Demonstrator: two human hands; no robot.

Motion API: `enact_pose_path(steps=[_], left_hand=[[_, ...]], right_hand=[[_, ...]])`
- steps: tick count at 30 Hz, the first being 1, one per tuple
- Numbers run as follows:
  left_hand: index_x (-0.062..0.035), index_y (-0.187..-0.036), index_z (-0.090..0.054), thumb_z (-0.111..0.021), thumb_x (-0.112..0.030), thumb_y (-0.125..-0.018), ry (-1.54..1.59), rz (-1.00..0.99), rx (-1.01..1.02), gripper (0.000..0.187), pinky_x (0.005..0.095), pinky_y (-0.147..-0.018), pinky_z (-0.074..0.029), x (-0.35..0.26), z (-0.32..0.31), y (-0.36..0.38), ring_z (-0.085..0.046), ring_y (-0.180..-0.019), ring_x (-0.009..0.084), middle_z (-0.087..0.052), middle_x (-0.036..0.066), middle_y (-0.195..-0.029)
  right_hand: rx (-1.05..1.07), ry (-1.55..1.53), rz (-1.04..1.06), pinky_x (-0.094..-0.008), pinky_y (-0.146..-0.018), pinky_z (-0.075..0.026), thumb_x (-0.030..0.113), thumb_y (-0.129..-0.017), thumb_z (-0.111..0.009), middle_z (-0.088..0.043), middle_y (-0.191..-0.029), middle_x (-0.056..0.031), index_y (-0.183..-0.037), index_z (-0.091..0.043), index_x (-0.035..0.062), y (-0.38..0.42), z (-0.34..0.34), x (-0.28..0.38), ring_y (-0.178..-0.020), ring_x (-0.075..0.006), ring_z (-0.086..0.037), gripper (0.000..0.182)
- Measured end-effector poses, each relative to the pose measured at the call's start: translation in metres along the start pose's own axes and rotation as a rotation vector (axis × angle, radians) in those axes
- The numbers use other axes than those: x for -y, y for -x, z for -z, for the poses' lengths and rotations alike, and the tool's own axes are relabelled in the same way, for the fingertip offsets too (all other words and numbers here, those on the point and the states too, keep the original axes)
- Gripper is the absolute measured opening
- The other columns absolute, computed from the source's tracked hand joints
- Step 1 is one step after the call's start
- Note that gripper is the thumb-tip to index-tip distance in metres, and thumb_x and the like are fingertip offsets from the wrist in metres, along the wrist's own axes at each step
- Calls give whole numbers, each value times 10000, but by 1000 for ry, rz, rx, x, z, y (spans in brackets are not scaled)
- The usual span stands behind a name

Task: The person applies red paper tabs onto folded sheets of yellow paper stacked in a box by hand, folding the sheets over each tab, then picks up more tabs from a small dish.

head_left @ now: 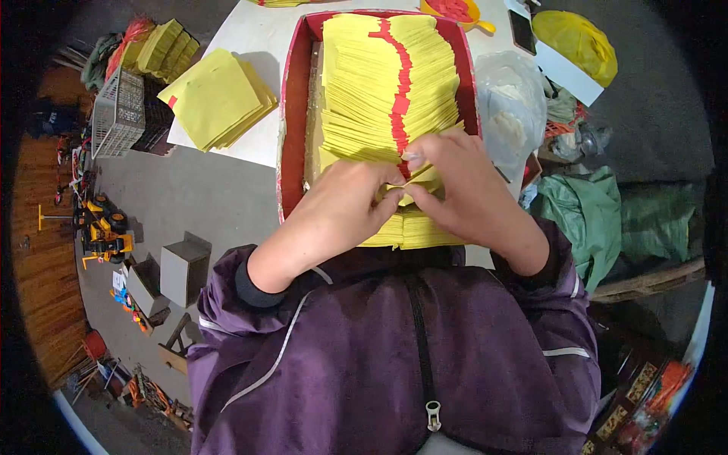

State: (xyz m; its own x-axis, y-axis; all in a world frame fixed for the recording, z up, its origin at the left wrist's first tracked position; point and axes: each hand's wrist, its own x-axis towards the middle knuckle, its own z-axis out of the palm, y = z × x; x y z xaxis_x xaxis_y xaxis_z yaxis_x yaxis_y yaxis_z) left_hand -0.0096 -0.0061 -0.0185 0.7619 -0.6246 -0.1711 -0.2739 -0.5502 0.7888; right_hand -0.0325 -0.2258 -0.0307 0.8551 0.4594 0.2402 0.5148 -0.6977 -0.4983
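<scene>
A red box (pixel 291 152) stands on the table before me, packed with a long row of folded yellow papers (pixel 360 68). Small red paper pieces (pixel 404 76) form a line down the middle of that row. At the near end of the box, my left hand (pixel 334 201) pinches a yellow paper (pixel 413 189) between thumb and forefinger. My right hand (pixel 474 193) grips the same paper's other side, its thumb and fingers closed close to my left fingertips. Below the hands lies a thick yellow paper stack (pixel 409 231) nearest my body.
On the white table (pixel 243 45), a pile of yellow sheets (pixel 208 98) sits left of the box. To the right are a clear plastic bag (pixel 512 106), a phone (pixel 522 32) and a yellow dish (pixel 470 10) of red pieces. A green sack (pixel 580 216) stands at the right.
</scene>
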Motion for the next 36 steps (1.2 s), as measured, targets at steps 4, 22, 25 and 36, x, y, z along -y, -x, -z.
enact_pose_path(steps=[4,22,25,36], left_hand=[[34,-996,-740,-695,-33,-898,23,-85,-123,127,339,-560,-456,14,-12,-3,-538,-554,200,-705,93,-796],[-5,-1140,-689,-671,-139,-1027,1179,214,-154,176,128,-385,-337,15,18,-45,-558,-566,17,-680,38,-771],[13,-1116,-688,-663,-130,-1029,1137,210,-181,169,115,-379,-317,4,16,-43,-551,-562,8,-675,26,-783],[-26,-1075,-700,-718,-103,-980,859,206,-276,124,193,-466,-420,13,15,-51,-592,-638,48,-677,31,-880]], right_hand=[[-157,27,29,-421,-909,-445,131,-838,-723,-651,-1114,-65,-1172,-633,109,-21,-6,-28,-1002,-282,-584,347],[-389,-31,88,-376,-958,-503,10,-841,-694,-630,-1344,-126,-1306,-685,85,-32,-23,-16,-1150,-289,-601,472],[-411,-60,52,-360,-967,-511,-30,-869,-673,-627,-1349,-131,-1348,-660,71,-29,-25,-17,-1160,-258,-602,491],[-295,-1115,-562,-256,-884,-493,7,-986,-609,-636,-1292,-110,-1312,-653,21,-32,1,-17,-1005,-127,-586,329]])
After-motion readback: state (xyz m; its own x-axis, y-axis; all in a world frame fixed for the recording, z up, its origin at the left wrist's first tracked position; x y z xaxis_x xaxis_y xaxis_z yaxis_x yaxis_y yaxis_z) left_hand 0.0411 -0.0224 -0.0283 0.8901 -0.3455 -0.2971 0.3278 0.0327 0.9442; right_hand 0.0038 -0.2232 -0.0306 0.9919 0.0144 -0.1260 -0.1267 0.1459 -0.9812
